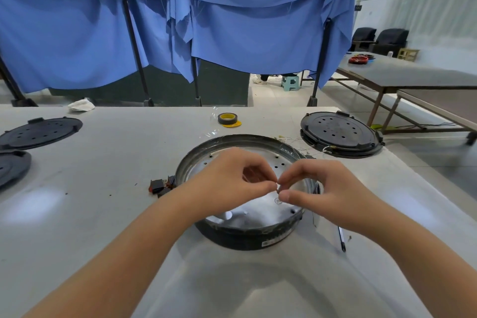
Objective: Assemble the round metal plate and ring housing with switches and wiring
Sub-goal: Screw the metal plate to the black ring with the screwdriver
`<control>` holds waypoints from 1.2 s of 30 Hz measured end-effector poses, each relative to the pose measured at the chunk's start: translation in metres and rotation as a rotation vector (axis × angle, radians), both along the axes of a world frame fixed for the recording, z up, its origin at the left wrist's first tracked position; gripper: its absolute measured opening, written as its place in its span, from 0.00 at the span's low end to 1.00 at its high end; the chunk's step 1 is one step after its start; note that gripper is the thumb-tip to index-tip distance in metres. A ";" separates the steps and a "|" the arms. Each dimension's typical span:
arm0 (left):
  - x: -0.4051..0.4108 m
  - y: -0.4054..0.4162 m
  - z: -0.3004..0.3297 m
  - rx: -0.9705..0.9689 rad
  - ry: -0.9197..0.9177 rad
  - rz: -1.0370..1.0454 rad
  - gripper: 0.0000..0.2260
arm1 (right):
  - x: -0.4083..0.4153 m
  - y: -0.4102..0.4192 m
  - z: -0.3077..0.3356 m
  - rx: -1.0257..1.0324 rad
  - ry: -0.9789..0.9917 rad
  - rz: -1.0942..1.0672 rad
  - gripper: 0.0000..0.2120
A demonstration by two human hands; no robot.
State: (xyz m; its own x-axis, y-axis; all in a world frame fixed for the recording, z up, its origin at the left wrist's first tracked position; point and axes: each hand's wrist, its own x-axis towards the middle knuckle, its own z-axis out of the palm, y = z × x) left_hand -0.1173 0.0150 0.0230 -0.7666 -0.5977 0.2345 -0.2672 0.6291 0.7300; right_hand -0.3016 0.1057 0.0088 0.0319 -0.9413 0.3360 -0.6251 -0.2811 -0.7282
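Both grips pinching: left hand (pixel 229 178) and right hand (pixel 320 188) hold thin wire (pixel 277 188) above ring housing (pixel 247 235).

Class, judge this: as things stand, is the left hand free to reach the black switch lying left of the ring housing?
Probably not yet: the left hand pinches something tiny with the right hand. The switch itself lies unobstructed nearby.

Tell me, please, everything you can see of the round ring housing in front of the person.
The ring housing is a round, shallow drum with a dark outer wall and a dull grey metal rim. A pale label sits on its near wall. Inside lies a shiny metal plate with small holes. It stands flat on the grey table, near the middle. A black switch lies against its left side, and thin pale wires trail from its far right. Both hands hover above it.
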 end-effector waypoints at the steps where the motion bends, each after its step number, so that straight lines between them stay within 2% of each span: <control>1: -0.002 0.000 -0.001 0.004 0.016 -0.004 0.03 | 0.001 0.000 0.001 -0.003 -0.005 0.016 0.08; 13: -0.016 -0.005 -0.008 0.026 0.091 -0.030 0.04 | -0.002 -0.007 -0.004 -0.087 0.035 -0.036 0.12; 18: -0.013 -0.002 -0.016 -0.053 -0.054 0.003 0.09 | -0.011 -0.003 0.000 -0.039 0.055 -0.049 0.17; 21: -0.008 0.003 -0.017 -0.129 -0.235 -0.062 0.13 | -0.015 -0.002 0.005 -0.002 0.082 -0.039 0.12; 24: -0.008 0.007 -0.018 -0.175 -0.325 -0.115 0.16 | -0.015 -0.002 0.007 0.047 0.118 -0.017 0.10; 29: -0.008 0.005 -0.021 -0.207 -0.331 -0.131 0.18 | -0.016 -0.005 0.012 0.103 0.239 -0.015 0.10; 36: -0.007 0.003 -0.023 -0.190 -0.307 -0.148 0.18 | -0.018 -0.006 0.016 0.199 0.248 0.013 0.07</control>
State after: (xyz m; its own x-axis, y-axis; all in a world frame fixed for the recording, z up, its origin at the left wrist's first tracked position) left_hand -0.1247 0.0180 -0.0002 -0.8932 -0.4431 0.0760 -0.3513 0.7934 0.4970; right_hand -0.3194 0.0995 0.0246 0.1020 -0.9868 0.1257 -0.7880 -0.1573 -0.5953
